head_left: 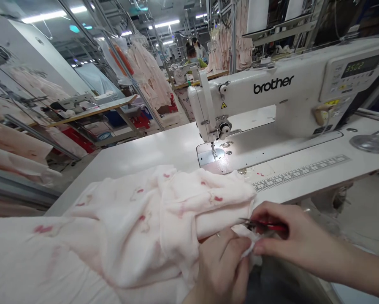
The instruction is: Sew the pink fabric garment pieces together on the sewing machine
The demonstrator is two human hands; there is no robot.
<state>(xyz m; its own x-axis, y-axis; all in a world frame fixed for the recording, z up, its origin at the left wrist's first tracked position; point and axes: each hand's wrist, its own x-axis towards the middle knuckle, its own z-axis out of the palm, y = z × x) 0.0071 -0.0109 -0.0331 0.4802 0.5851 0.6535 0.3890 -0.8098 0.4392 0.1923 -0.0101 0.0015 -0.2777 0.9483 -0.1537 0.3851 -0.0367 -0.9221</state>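
I am holding a soft pink cloth (pixel 123 223) with little red marks on it, and it is lying in a bunched pile on the white surface (pixel 139 156), close to my body. My left grip (pixel 223 270) is clamped on a small fold at the edge of the cloth, pinching it tight. My right grip (pixel 281 236) is clamped on little red-handled snips (pixel 267 226), and their thin tips are pointing at that fold, right beside my left hand. I cannot tell if the blades are apart or together. To do this well, I am pulling the fold tight and watching the tips, so they only touch the right spot. Past the cloth stands a white Brother sewing machine (pixel 272 90), with a ruler strip (pixel 300 173) on the surface.
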